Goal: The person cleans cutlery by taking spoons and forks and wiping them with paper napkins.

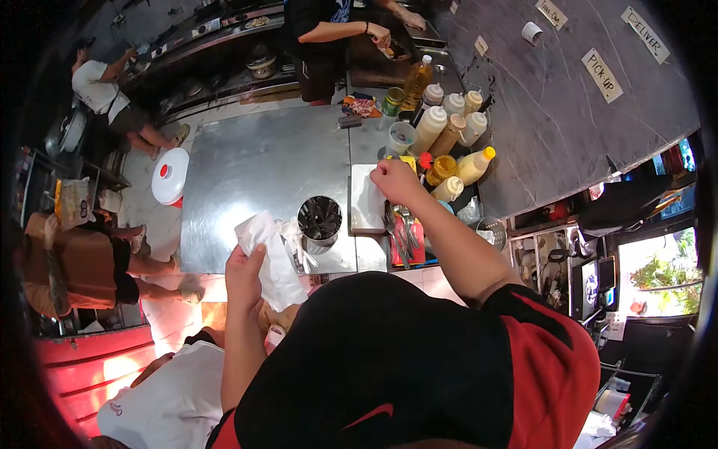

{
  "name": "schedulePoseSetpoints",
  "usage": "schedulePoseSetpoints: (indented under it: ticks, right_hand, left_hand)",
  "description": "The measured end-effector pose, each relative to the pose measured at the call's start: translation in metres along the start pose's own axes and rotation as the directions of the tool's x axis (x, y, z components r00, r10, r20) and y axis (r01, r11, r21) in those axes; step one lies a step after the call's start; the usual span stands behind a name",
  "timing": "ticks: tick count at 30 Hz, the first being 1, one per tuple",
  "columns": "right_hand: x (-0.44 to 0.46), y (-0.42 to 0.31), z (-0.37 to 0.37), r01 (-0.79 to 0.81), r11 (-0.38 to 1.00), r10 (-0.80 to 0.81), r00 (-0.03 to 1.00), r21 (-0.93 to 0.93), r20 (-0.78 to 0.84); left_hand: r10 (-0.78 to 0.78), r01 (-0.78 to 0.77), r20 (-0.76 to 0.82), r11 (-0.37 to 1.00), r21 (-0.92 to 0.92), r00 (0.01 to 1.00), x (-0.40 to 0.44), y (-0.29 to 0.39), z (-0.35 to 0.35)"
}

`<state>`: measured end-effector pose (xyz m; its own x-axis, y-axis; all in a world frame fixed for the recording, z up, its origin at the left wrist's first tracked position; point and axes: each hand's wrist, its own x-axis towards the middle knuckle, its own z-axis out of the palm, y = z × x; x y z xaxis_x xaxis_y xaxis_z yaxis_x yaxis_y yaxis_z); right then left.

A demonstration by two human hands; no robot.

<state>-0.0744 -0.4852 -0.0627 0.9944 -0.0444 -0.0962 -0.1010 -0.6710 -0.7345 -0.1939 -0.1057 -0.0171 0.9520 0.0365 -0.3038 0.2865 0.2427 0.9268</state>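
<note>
My left hand (245, 273) is closed on thin white paper napkins (271, 262), which hang in front of the table's near edge. More wrapped white paper with utensil ends lies just right of them. Next to that, a round metal container (320, 219) holds dark utensils upright. My right hand (396, 182) is closed at the right edge of a white stack of paper (366, 198) in a tray; whether its fingers pinch a sheet is hidden. Loose spoons and forks (404, 233) lie below my right wrist, on a red and yellow surface.
Several squeeze bottles (430, 131) and an oil bottle (416, 82) crowd the right side of the steel table (254, 165). A white round lid (170, 176) sits off its left edge. Other people stand at the far counter, at left and close by my left arm. A grey counter (568, 112) carries paper labels.
</note>
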Motion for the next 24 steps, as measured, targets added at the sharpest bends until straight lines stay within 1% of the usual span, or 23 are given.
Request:
schedulePoseSetpoints:
  ticks: [2, 4, 5, 8, 11, 14, 15, 17, 19, 21, 22, 23, 24]
  right_hand:
    - [-0.005, -0.007, -0.004, 0.012, 1.0, -0.012, 1.0, 0.008, -0.011]
    - [-0.01, -0.008, -0.006, 0.074, 0.997, -0.075, 0.997, -0.028, -0.015]
    - [-0.009, -0.01, -0.009, 0.111, 0.993, -0.112, 0.994, -0.048, -0.017]
    - [-0.019, -0.024, -0.024, 0.12, 0.991, -0.123, 0.991, -0.051, -0.056]
    - [-0.029, -0.041, -0.037, -0.006, 0.976, 0.011, 1.0, 0.219, -0.021]
    - [-0.046, -0.072, -0.058, 0.03, 0.929, -0.028, 1.0, 0.37, -0.01]
    - [-0.055, -0.084, -0.063, 0.063, 0.87, -0.083, 0.996, 0.49, 0.019]
    - [-0.076, -0.117, -0.076, 0.1, 0.824, -0.153, 0.987, 0.557, 0.049]
    - [-0.079, -0.121, -0.072, 0.301, 0.748, -0.353, 0.935, 0.592, -0.031]
    - [-0.085, -0.129, -0.069, 0.111, 0.605, -0.291, 0.953, 0.788, 0.089]
    - [-0.089, -0.131, -0.067, 0.006, 0.516, -0.268, 0.951, 0.856, 0.156]
    - [-0.09, -0.134, -0.062, -0.044, 0.488, -0.2, 0.967, 0.872, 0.161]
    - [-0.09, -0.139, -0.054, -0.09, 0.455, -0.131, 0.977, 0.886, 0.167]
  left_hand:
    - [-0.015, 0.015, 0.013, 1.0, 0.007, 1.0, 0.008, 0.003, 0.0]
    - [-0.055, 0.056, 0.058, 0.998, -0.008, 0.997, 0.017, 0.006, -0.001]
    - [-0.035, 0.034, 0.075, 0.999, 0.005, 0.997, 0.022, 0.008, 0.0]
    - [0.0, -0.003, 0.112, 1.0, 0.027, 0.994, 0.029, 0.011, 0.011]
    - [-0.001, -0.005, 0.129, 0.999, 0.049, 0.992, 0.038, 0.015, 0.019]
    - [-0.016, 0.011, 0.171, 1.0, 0.025, 0.985, 0.041, 0.02, 0.029]
    - [-0.009, 0.005, 0.182, 1.0, 0.021, 0.983, 0.044, 0.02, 0.03]
    - [-0.032, 0.04, 0.202, 0.998, -0.038, 0.979, 0.053, 0.014, 0.031]
    - [-0.028, 0.054, 0.227, 0.992, -0.11, 0.974, 0.058, 0.011, 0.037]
    - [-0.058, 0.095, 0.24, 0.985, -0.146, 0.969, 0.062, 0.009, 0.046]
    - [-0.073, 0.116, 0.247, 0.979, -0.166, 0.966, 0.066, 0.008, 0.047]
    - [-0.058, 0.097, 0.214, 0.98, -0.174, 0.975, 0.073, -0.004, 0.046]
    - [-0.112, 0.155, 0.213, 0.968, -0.196, 0.971, 0.071, -0.002, 0.045]
